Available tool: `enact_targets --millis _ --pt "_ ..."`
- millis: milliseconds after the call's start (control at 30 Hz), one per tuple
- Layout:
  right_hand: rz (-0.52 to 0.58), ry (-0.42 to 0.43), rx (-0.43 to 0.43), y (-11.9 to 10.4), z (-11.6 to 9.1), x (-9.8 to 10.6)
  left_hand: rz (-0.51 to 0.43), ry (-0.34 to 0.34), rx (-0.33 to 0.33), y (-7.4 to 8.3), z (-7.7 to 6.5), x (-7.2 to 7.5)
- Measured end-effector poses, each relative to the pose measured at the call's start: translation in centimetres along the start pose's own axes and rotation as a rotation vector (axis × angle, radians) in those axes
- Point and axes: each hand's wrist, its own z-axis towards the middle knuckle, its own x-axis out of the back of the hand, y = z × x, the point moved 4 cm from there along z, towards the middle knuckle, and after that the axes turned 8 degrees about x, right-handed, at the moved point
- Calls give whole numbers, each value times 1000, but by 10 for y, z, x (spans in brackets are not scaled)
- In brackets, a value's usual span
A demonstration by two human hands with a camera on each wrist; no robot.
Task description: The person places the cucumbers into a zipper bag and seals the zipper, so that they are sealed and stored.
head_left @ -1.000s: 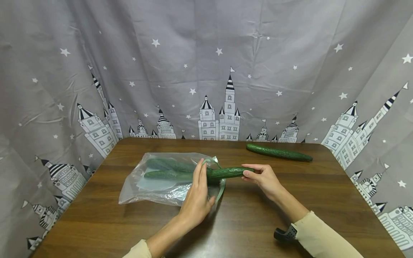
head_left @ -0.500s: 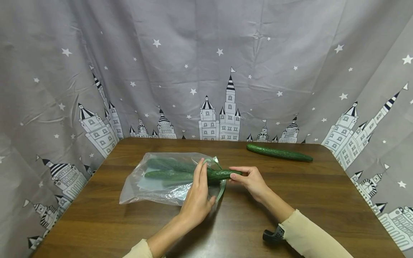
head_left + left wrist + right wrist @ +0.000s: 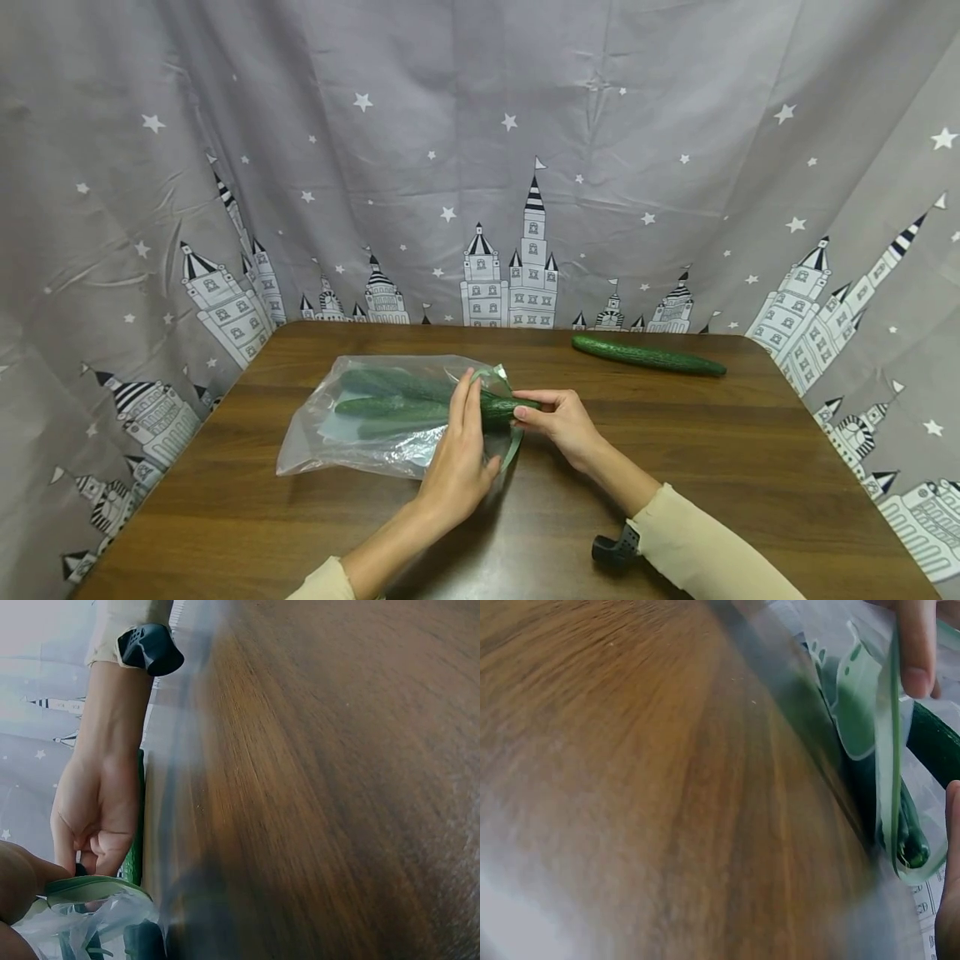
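Observation:
In the head view my right hand (image 3: 562,425) pinches the near end of a cucumber (image 3: 502,408), most of which lies inside a clear plastic bag (image 3: 307,450) with a green rim. Other cucumbers (image 3: 390,383) show through the plastic. My left hand (image 3: 456,479) stands at the bag's mouth, fingers straight at the upper edge and thumb spread away near the lower edge. The green rim (image 3: 889,757) gapes open in the right wrist view, with another cucumber's end (image 3: 912,849) just inside. The left wrist view shows my right hand (image 3: 97,795) close to the rim.
One more cucumber (image 3: 648,356) lies at the back right of the brown wooden table (image 3: 570,533). A grey curtain (image 3: 390,200) with castles and stars hangs behind. A black wrist device (image 3: 615,547) sticks out from the right sleeve.
My right hand has moved left, sliding the cucumber deeper into the bag, so only a short end shows outside. The left hand and the bag stay in place.

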Motion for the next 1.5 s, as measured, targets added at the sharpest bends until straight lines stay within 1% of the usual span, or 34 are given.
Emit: enact_targets --millis 100,267,333,400,467,500,567,633,700,767,800,867,1000,1100,1200,1300,1500 --pt "36 -46 -24 1 0 -7 -3 -6 6 0 0 0" --pt "122 -188 -81 2 0 -19 -8 -4 14 -1 0 0" --pt "111 -235 -97 4 1 -23 -13 -4 18 -1 0 0" --pt "65 -264 -101 5 4 -27 -18 -4 20 -2 -1 0" --pt "-8 -274 -91 7 8 -29 -26 -2 28 -3 -1 0" --pt "-63 -268 -76 7 10 -30 -33 0 31 -3 -1 1" --pt "-206 -244 -30 7 14 -30 -43 5 35 -4 -1 1" --pt "-373 -218 27 7 18 -30 -54 11 37 -5 -2 2" --pt "-523 -209 89 7 21 -30 -65 17 34 -7 -2 3" --pt "-618 -218 140 6 23 -31 -74 26 32 -9 -2 3" --pt "-637 -228 145 6 23 -31 -83 29 32 -10 -2 4" --pt "-635 -243 143 4 23 -31 -105 33 40 -13 -1 5" --pt "-575 -261 85 -4 23 -25 -151 45 71 -18 0 9" --pt "-543 -291 59 -9 23 -21 -162 44 82 -21 -1 11" --pt "-537 -313 41 -14 21 -15 -151 39 70 -23 -2 11" --pt "-538 -315 24 -17 20 -8 -136 42 54 -23 -4 11" --pt "-554 -294 42 -26 17 13 -136 45 41 -22 -5 12"
